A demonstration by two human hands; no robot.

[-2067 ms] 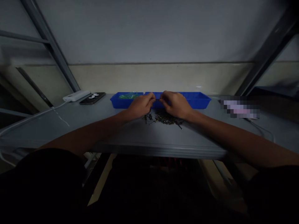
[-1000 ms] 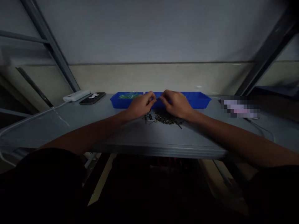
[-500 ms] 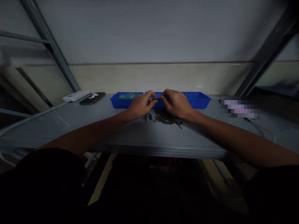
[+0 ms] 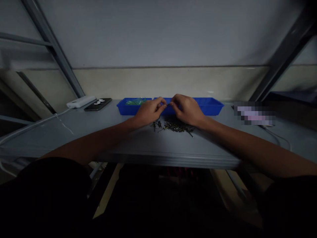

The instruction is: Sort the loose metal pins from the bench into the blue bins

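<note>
My left hand (image 4: 150, 110) and my right hand (image 4: 187, 108) meet fingertip to fingertip above the desk, each closed in a pinch. Something small and dark shows between them, too dim to name. Just below lies a loose pile of thin metal pieces that look like screws (image 4: 177, 127), some silvery and some brassy. Behind my hands stand blue plastic bins (image 4: 211, 107). The smaller bin on the left (image 4: 123, 109) holds clear plastic with green pieces (image 4: 135, 102). My right hand hides part of the larger bin's inside.
On the grey desk (image 4: 170, 145), a phone (image 4: 94, 106) with white earbuds on it lies at left, beside a white power bank (image 4: 81, 101) with a cable. A blurred-out object (image 4: 255, 113) lies at right. Metal posts rise at both sides, with a wall behind.
My right hand's fingers have shifted very slightly, and the gap between the two pinches looks a little wider. The pile and the bins stay where they were.
</note>
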